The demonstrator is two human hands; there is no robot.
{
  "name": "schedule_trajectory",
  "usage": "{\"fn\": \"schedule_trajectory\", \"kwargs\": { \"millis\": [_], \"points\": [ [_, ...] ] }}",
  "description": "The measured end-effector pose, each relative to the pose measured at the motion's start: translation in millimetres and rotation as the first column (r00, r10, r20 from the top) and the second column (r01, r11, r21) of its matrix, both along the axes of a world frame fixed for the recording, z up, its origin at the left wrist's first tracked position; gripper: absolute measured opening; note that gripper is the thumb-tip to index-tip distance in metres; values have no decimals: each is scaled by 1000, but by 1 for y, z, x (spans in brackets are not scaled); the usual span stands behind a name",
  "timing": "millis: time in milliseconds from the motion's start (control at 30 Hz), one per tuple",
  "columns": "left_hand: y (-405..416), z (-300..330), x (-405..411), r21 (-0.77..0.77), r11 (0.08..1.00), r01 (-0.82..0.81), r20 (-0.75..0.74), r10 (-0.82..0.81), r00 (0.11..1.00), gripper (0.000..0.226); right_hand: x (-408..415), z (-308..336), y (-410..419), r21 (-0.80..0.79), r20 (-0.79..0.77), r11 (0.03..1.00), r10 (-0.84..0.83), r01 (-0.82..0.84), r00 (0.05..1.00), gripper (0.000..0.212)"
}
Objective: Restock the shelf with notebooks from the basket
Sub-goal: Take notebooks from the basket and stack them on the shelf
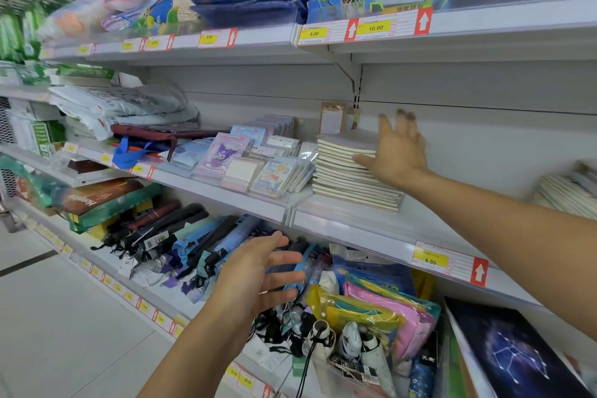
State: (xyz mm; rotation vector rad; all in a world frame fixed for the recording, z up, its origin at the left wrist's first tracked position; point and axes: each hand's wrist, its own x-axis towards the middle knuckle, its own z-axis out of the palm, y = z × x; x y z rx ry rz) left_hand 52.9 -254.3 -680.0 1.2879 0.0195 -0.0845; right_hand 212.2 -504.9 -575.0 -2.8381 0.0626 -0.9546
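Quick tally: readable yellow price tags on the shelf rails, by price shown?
5.00 tag: 1
10.00 tag: 1
6.00 tag: 1
Total: 3 readable. The other yellow tags along the shelf rail are too blurred to read.

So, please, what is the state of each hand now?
Left hand: open, holds nothing.
Right hand: open, fingers straight, touching the notebook stack.

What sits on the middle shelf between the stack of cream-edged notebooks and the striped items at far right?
In the head view, only bare white shelf lies between the notebook stack and the striped items, crossed by the right hand's forearm.
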Motion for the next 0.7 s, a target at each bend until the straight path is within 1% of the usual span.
{"fn": "schedule_trajectory", "kwargs": {
  "millis": [33, 67, 100, 133, 167, 267, 333, 400, 500, 700],
  "points": [
    [1, 0, 0, 3, 1000, -4, 1, 4, 1000, 25, 2, 7, 9, -72, -9, 988, 136, -137, 991, 92],
    [2, -1, 1, 3, 1000, -7, 3, 7, 1000, 25, 7, 14, 19, -114, -82, 955, 266, -274, 960, 86],
    [2, -1, 2, 2, 1000, -9, 6, 9, 1000, 25, 13, 20, 29, -146, -185, 916, 346, -374, 920, 81],
    [2, -1, 2, 2, 1000, -10, 9, 10, 1000, 25, 21, 25, 39, -183, -278, 885, 371, -427, 886, 76],
    [3, -1, 3, 0, 1000, -12, 12, 12, 1000, 24, 30, 28, 48, -213, -347, 869, 360, -446, 866, 72],
    [4, -1, 4, -6, 1000, -20, 12, 20, 1000, 23, 54, 32, 63, -225, -443, 876, 299, -427, 845, 58],
    [5, -2, 4, -1, 1000, -12, 17, 12, 1000, 23, 66, 28, 63, -215, -431, 881, 302, -422, 850, 39],
    [6, -4, 6, 1, 1000, -9, 17, 9, 1000, 24, 72, 23, 62, -202, -371, 889, 319, -411, 872, 26],
    [9, -6, 7, 2, 1000, -11, 7, 11, 1000, 24, 75, 21, 64, -188, -334, 898, 321, -397, 886, 21],
    [11, -4, 3, -3, 1000, -12, -13, 12, 1000, 25, 76, 21, 65, -144, -324, 913, 322, -383, 890, 18]
  ]
}}
